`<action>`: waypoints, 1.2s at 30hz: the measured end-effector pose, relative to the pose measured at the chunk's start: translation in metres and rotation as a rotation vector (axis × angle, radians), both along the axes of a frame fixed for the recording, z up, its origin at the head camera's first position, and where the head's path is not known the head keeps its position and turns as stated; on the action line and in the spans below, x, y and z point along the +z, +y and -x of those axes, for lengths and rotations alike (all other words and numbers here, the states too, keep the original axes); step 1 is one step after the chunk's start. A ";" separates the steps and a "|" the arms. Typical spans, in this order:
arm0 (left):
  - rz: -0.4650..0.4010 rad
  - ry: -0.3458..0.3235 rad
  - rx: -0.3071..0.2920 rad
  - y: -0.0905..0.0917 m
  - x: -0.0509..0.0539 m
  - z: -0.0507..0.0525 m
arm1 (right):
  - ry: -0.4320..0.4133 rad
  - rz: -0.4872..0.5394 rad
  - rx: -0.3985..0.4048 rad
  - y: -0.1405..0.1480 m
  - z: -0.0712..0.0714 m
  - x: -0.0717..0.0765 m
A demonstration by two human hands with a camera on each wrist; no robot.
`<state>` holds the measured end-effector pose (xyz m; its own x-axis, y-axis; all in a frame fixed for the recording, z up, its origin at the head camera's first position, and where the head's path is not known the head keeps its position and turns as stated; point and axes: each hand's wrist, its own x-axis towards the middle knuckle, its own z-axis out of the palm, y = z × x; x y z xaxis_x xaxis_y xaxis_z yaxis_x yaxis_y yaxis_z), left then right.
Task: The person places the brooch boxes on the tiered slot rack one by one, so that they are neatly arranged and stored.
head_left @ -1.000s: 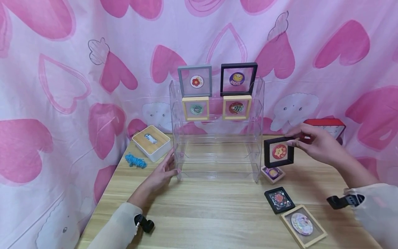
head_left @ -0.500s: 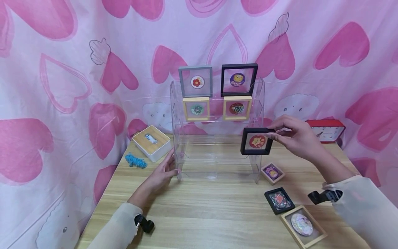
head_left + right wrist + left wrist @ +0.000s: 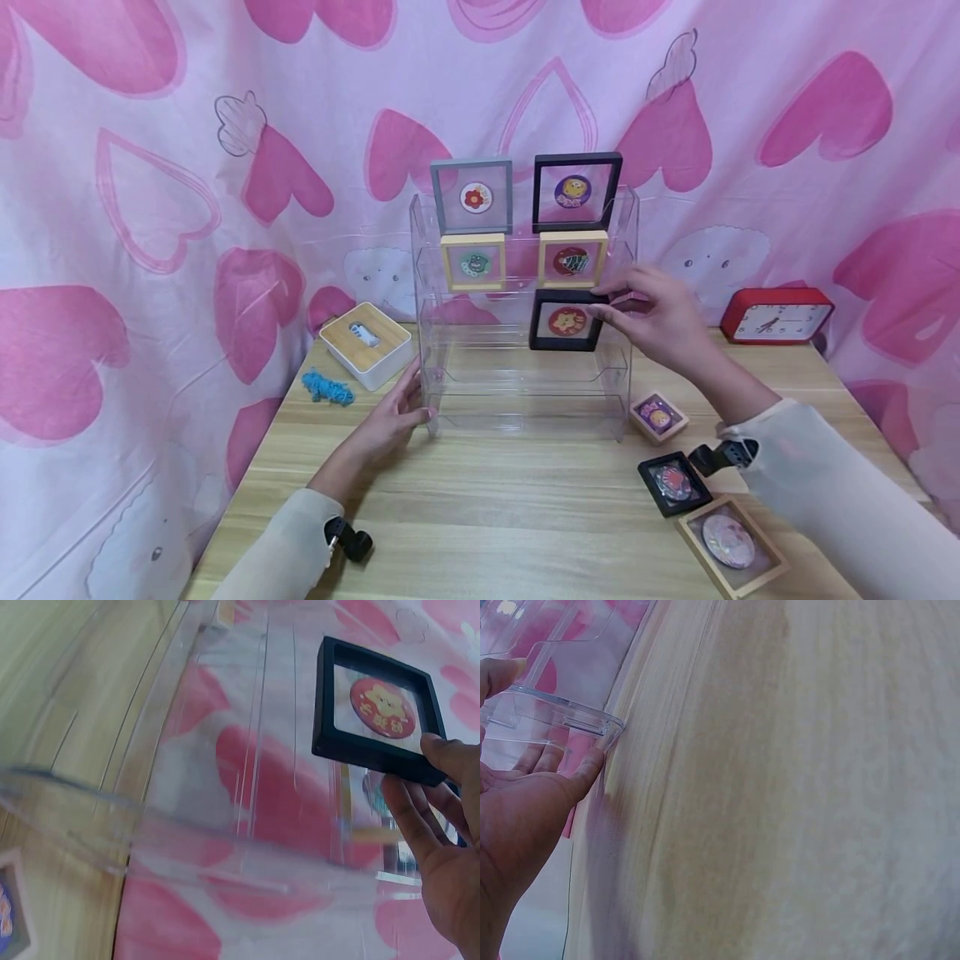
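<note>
Centre-right, a black star-badge frame (image 3: 567,322) is being pinched one-sidedly by right fingers (image 3: 619,282), risking tipping; acrylic rack (image 3: 517,422) is being gripped by left fingers (image 3: 586,771).

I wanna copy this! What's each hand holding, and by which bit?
The right hand pinches the black star frame by its upper right corner; the left hand holds the clear rack by its lower left edge.
</note>
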<state>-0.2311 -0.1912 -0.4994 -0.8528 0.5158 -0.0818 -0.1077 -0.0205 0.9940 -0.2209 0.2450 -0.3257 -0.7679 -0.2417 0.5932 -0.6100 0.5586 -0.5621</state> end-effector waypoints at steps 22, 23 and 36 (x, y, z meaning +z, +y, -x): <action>0.012 0.009 0.005 -0.001 0.001 0.000 | 0.130 0.012 -0.013 -0.079 0.028 -0.016; 0.010 0.009 0.005 -0.001 0.001 0.000 | 0.126 0.003 -0.019 -0.082 0.028 -0.016; 0.020 -0.008 0.018 -0.001 -0.001 -0.001 | 0.151 -0.032 0.027 -0.109 0.036 -0.032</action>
<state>-0.2306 -0.1919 -0.4999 -0.8614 0.4984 -0.0983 -0.1151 -0.0031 0.9933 -0.2574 0.1359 -0.3572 -0.6634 -0.2818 0.6931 -0.7012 0.5574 -0.4445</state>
